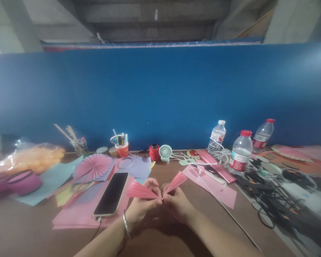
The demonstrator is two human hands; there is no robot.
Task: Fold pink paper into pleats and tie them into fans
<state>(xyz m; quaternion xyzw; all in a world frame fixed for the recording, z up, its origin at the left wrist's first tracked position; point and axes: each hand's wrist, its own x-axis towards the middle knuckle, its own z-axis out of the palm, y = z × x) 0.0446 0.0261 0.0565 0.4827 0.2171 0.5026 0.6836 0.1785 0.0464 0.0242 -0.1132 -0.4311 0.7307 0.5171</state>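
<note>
A pleated pink paper fan is pinched at its middle between my two hands, its two halves spreading up and outward in a V. My left hand, with a silver bangle at the wrist, has thumb and fingers closed on the left half near the centre. Around the right half, my right hand is closed in the same way, and the fingertips of both hands meet at the fold. Close by on the left lies a smartphone on pink paper sheets, with a cable plugged in.
Left stand a pink paper rosette, purple tape rolls and a cup of pens. A small fan sits behind my hands. To the right are pleated pink strips, a thin rod, water bottles and tangled black cables.
</note>
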